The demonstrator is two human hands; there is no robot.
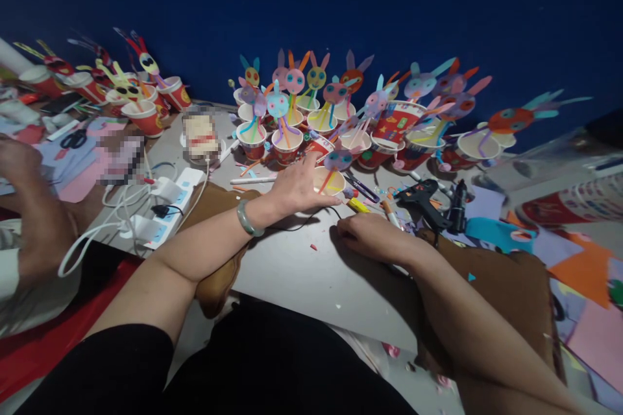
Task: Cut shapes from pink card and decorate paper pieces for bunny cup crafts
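My left hand [294, 187], with a green bangle at the wrist, grips a paper cup [327, 185] from its left side. A paper animal head [338, 160] on a yellow stem sticks out of that cup. On the grey tabletop my right hand [367, 235] rests with curled fingers, close to the cup; whatever they may hold is hidden. Just beyond it lie a yellow item [357, 205] and dark scissors [363, 187]. A black glue gun [419, 202] lies to the right, beside a thick black marker [458, 207].
Several cups with paper rabbits [277, 104] line the blue wall. A white power strip [176, 207] with tangled cables sits left, near another person's arm [46, 207]. Coloured paper [581, 266] covers the right side. Brown cloth [496, 298] lies under my right forearm.
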